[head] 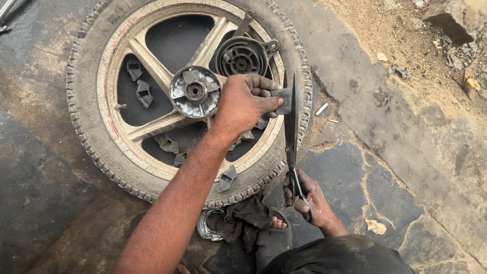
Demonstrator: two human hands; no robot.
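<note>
Scene: one wheel (101, 116) lies flat on stained, dark ground, seen from above.
Wheel: one knobby tyre around a pale, dirty rim with five spokes and one round metal hub (195, 92) at the centre.
Drum: one dark ribbed round part (242, 56) rests on the wheel, just beyond the hub.
Rubber blocks: about eight small dark blocks lie in the gaps between the spokes; two (139, 81) sit together in the left gap.
Left hand (245, 103): over the wheel, just right of the hub, fingers and thumb pinching one small grey rubber piece (283, 99).
Right hand (309, 199): low in view, fingers curled through the handles of one pair of scissors (291, 127).
Scissors: blades point up and away, slightly parted, with the rubber piece at the blades.
Rag: one dark cloth (243, 218) lies bunched below the wheel, beside one sandalled foot (276, 228).
Ground at right: two small pale bits (321, 108) lie near the tyre.
</note>
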